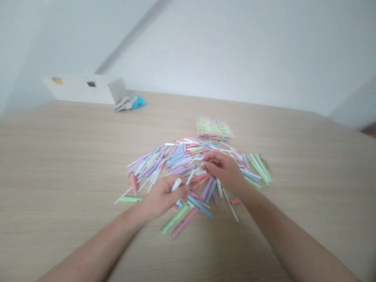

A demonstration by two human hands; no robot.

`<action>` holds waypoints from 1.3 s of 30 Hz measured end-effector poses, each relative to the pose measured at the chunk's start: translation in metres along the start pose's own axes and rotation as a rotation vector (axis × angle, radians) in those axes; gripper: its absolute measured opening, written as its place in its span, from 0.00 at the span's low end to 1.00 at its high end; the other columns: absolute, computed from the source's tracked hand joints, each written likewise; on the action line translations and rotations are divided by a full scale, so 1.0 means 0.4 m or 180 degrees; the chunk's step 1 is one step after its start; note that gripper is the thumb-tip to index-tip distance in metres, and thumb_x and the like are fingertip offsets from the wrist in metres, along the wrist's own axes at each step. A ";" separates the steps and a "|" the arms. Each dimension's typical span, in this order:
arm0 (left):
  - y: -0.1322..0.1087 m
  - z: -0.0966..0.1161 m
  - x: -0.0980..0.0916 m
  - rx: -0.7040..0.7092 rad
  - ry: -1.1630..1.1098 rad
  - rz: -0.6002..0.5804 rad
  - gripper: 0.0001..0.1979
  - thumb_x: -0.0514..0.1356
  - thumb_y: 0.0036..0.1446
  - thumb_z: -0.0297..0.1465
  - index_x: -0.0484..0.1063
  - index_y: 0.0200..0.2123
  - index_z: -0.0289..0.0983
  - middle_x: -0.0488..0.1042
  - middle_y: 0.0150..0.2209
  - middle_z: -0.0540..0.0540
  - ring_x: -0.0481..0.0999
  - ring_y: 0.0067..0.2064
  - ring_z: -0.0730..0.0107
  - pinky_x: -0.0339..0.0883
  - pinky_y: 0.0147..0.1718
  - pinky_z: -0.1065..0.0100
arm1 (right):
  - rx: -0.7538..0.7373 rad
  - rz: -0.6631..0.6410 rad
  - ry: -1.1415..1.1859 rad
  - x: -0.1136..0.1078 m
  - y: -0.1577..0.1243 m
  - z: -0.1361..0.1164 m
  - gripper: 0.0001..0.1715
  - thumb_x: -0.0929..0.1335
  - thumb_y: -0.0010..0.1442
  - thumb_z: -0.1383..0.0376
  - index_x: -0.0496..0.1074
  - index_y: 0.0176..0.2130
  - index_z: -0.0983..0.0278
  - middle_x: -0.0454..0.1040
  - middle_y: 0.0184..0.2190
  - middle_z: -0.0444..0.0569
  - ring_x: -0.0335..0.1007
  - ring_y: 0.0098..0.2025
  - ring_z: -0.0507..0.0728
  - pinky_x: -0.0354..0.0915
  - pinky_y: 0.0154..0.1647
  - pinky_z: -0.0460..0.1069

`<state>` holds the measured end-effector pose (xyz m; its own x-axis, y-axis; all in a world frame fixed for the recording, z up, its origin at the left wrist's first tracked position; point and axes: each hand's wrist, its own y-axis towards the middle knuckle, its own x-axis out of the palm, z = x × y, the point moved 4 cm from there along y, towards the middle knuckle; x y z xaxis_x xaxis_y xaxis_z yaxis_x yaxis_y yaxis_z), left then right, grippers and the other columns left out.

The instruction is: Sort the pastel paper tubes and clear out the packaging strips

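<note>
Slim pen-like sticks (151, 168) in pink, purple, blue, green and white lie in a loose, spread-out pile on the wooden table. At the near left of the pile, my left hand (167, 196) is closed round a white pen-like stick (176, 185), whose end sticks up between thumb and fingers. My right hand (223, 168) hovers over the pile's middle right, thumb and fingers curled together. Whatever may be between those fingertips is too blurred to make out. Near my left hand lie a green stick (175, 220) and a pink stick (185, 222).
Behind the pile, flat printed packs (214, 127) in green and pink are stacked. Toward the back left stands a white box (85, 91), with a grey and blue crumpled cloth-like item (131, 102) beside it. A pale wall rises behind the table (308, 164).
</note>
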<state>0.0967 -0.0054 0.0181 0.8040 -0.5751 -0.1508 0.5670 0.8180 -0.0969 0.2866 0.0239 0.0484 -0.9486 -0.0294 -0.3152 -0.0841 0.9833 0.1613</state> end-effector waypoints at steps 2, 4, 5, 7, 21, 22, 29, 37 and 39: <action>-0.004 0.008 0.004 0.0139 0.0094 -0.0068 0.11 0.56 0.59 0.37 0.67 0.31 0.35 0.71 0.23 0.52 0.65 0.21 0.78 0.58 0.19 0.77 | 0.0115 0.0177 0.0462 -0.005 -0.036 0.007 0.08 0.68 0.55 0.65 0.74 0.37 0.63 0.75 0.26 0.43 0.70 0.27 0.50 0.62 0.27 0.44; -0.007 0.016 0.006 0.0287 0.0224 -0.0085 0.12 0.56 0.59 0.37 0.69 0.31 0.34 0.69 0.21 0.53 0.63 0.21 0.79 0.57 0.20 0.77 | 0.0109 0.0313 0.0712 -0.006 -0.061 0.016 0.07 0.69 0.55 0.65 0.76 0.36 0.62 0.75 0.27 0.43 0.69 0.29 0.50 0.62 0.29 0.44; -0.008 0.018 0.007 0.0357 0.0295 -0.0089 0.12 0.56 0.60 0.37 0.69 0.31 0.33 0.69 0.20 0.53 0.62 0.21 0.80 0.56 0.20 0.77 | 0.0086 0.0345 0.0797 -0.004 -0.069 0.019 0.07 0.69 0.55 0.64 0.76 0.36 0.62 0.75 0.27 0.43 0.69 0.29 0.49 0.62 0.29 0.44; -0.009 0.022 0.008 0.0463 0.0398 -0.0109 0.13 0.56 0.60 0.37 0.70 0.30 0.33 0.68 0.20 0.53 0.61 0.20 0.80 0.55 0.20 0.77 | 0.0036 0.0361 0.0925 0.002 -0.080 0.024 0.07 0.70 0.55 0.64 0.77 0.36 0.61 0.75 0.28 0.43 0.68 0.28 0.49 0.62 0.29 0.44; -0.011 0.028 0.013 0.0682 0.0786 -0.0272 0.13 0.55 0.60 0.36 0.68 0.27 0.34 0.69 0.27 0.49 0.68 0.30 0.73 0.61 0.30 0.72 | -0.0196 0.0161 0.0942 0.013 -0.128 0.026 0.06 0.66 0.61 0.63 0.72 0.37 0.61 0.74 0.28 0.44 0.67 0.27 0.49 0.63 0.28 0.44; -0.011 0.031 0.013 0.0708 0.0809 -0.0272 0.13 0.56 0.60 0.36 0.67 0.27 0.34 0.70 0.28 0.49 0.69 0.32 0.72 0.62 0.32 0.71 | -0.0222 0.0134 0.0890 0.013 -0.129 0.024 0.06 0.66 0.62 0.63 0.72 0.37 0.61 0.74 0.28 0.43 0.66 0.27 0.49 0.63 0.27 0.44; -0.013 0.038 0.015 0.0803 0.0757 -0.0279 0.12 0.56 0.60 0.35 0.69 0.28 0.35 0.74 0.31 0.48 0.71 0.34 0.72 0.63 0.34 0.71 | -0.0325 0.0010 0.0714 0.014 -0.135 0.016 0.07 0.65 0.63 0.64 0.73 0.38 0.62 0.74 0.29 0.45 0.68 0.30 0.50 0.65 0.31 0.44; -0.016 0.042 0.015 0.0819 0.0852 -0.0345 0.10 0.56 0.60 0.34 0.71 0.29 0.34 0.76 0.34 0.47 0.72 0.34 0.72 0.63 0.35 0.72 | -0.0449 0.0075 0.0503 0.009 -0.136 0.006 0.07 0.65 0.62 0.65 0.73 0.38 0.61 0.73 0.28 0.44 0.69 0.29 0.50 0.65 0.29 0.44; -0.017 0.044 0.015 0.0798 0.0868 -0.0363 0.11 0.56 0.60 0.34 0.71 0.30 0.35 0.76 0.33 0.47 0.72 0.35 0.72 0.64 0.36 0.72 | -0.0431 0.0032 0.0456 0.009 -0.138 0.002 0.07 0.65 0.62 0.65 0.74 0.38 0.61 0.74 0.29 0.45 0.69 0.30 0.50 0.66 0.30 0.45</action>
<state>0.1009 -0.0144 0.0352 0.6753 -0.6116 -0.4122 0.7034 0.7022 0.1102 0.2882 -0.0302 0.0375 -0.9825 -0.0544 -0.1783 -0.1054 0.9509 0.2910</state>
